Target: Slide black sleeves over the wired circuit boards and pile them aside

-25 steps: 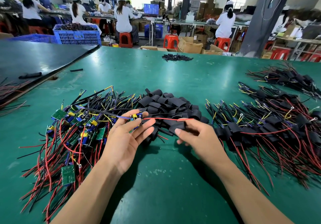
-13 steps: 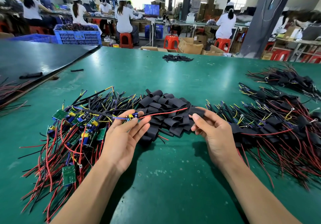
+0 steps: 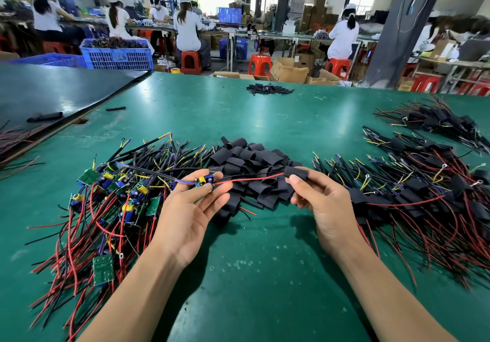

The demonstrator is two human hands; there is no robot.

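My left hand (image 3: 189, 209) pinches a small wired circuit board (image 3: 204, 180) with blue and yellow parts at its fingertips. The board's red wire (image 3: 249, 179) runs right into a black sleeve (image 3: 295, 173) held by my right hand (image 3: 322, 203). Behind both hands lies a heap of loose black sleeves (image 3: 252, 161). A pile of bare wired boards (image 3: 111, 195) spreads to the left. A pile of sleeved boards (image 3: 424, 190) with red and black wires lies to the right.
The green table (image 3: 265, 275) carries a second sleeved bundle (image 3: 434, 122) at far right and a small heap of black pieces (image 3: 267, 88) near its far edge. A dark board (image 3: 53, 95) sits at the left. People work at benches beyond.
My right hand picked a black sleeve from the heap, moved right and up, and the red wire's end now enters the sleeve. My left hand kept hold of the board.
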